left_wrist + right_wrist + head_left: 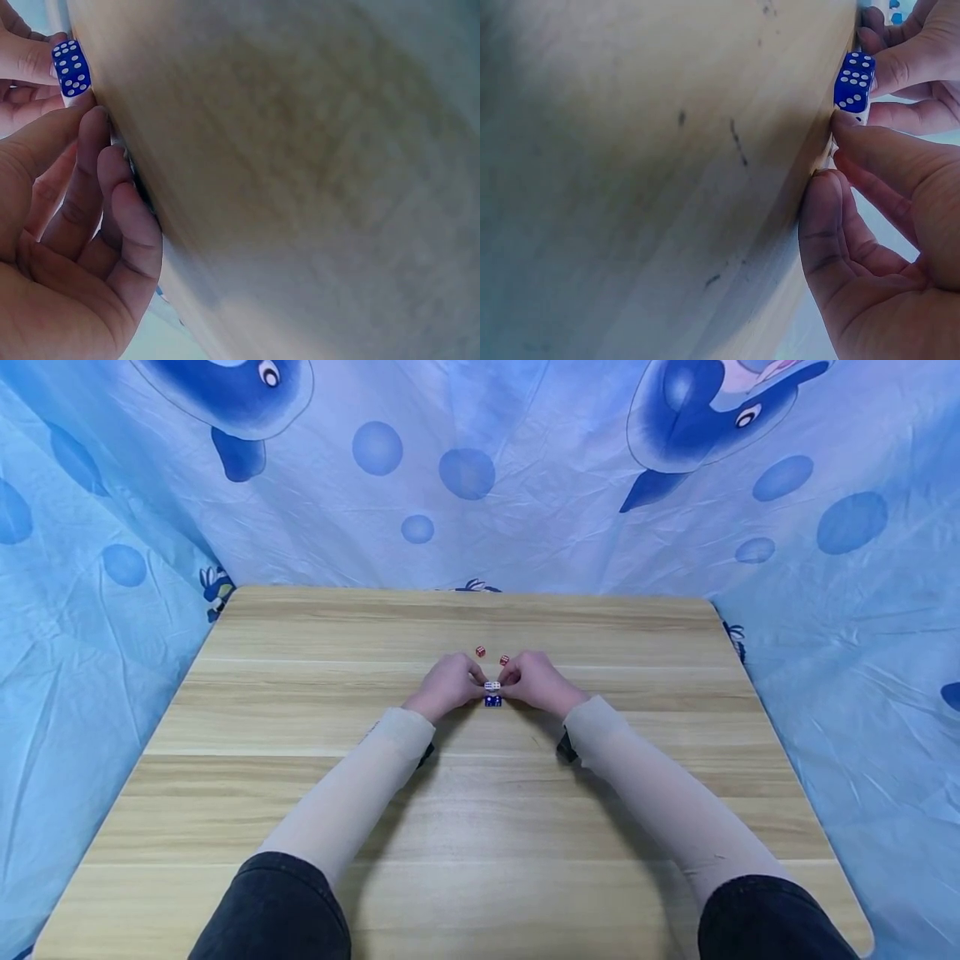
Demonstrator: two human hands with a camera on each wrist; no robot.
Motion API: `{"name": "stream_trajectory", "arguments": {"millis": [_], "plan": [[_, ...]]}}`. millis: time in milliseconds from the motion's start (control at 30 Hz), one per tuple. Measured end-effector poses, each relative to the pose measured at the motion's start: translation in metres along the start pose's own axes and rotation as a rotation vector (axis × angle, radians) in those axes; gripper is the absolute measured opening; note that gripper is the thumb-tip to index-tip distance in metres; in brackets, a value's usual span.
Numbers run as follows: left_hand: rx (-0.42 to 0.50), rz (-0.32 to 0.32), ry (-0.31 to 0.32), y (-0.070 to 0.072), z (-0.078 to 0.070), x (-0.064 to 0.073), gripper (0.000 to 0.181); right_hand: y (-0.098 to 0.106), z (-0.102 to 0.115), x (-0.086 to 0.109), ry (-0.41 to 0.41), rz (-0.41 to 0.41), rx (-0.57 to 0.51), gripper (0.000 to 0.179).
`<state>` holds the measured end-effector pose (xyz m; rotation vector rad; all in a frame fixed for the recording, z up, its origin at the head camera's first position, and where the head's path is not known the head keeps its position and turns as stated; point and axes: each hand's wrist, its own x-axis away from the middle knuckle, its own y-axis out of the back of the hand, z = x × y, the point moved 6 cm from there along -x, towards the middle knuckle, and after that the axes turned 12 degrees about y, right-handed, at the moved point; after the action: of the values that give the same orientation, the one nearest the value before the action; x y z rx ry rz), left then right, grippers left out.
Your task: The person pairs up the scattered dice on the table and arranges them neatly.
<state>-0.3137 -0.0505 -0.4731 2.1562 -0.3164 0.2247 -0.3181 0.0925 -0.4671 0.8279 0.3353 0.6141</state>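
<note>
Two white dice [492, 686] sit side by side between the fingertips of both hands, just beyond a pair of blue dice [492, 701] with white dots. From the left, my left hand [450, 683] pinches the white dice with thumb and curled fingers. My right hand [538, 683] does the same from the right side. Close up in the right wrist view, the blue dice [854, 81] stand next to the right thumb tip, with a sliver of a white die [860, 118] beside it. Fingers cover most of the white dice in both wrist views.
Two red dice lie farther back on the wooden table [480, 827], one red die [481, 652] behind the gap between the hands, the other red die [504, 660] close by the right fingers. A blue patterned curtain [525, 527] surrounds the table's back and sides.
</note>
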Motion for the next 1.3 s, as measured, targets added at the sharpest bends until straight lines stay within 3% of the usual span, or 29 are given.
{"name": "stream_trajectory", "arguments": {"millis": [367,700,833,1067,1300], "plan": [[0.044,0.021,0.043,0.000,0.000,0.002,0.014,0.001,0.000,0.001,-0.023,0.014,-0.002,0.008],[0.039,0.029,0.047,0.008,0.005,0.003,0.027,0.000,-0.001,0.001,-0.035,0.011,-0.009,0.011],[0.048,0.000,0.048,0.016,0.011,0.000,0.031,0.000,-0.002,0.001,-0.034,0.004,-0.018,0.011],[0.181,-0.050,0.066,0.028,0.017,-0.011,0.035,0.000,-0.003,0.001,-0.028,0.001,-0.034,0.012],[0.181,-0.105,0.157,0.031,0.013,-0.027,0.038,0.000,-0.004,0.002,-0.028,0.002,-0.043,0.013]]}}
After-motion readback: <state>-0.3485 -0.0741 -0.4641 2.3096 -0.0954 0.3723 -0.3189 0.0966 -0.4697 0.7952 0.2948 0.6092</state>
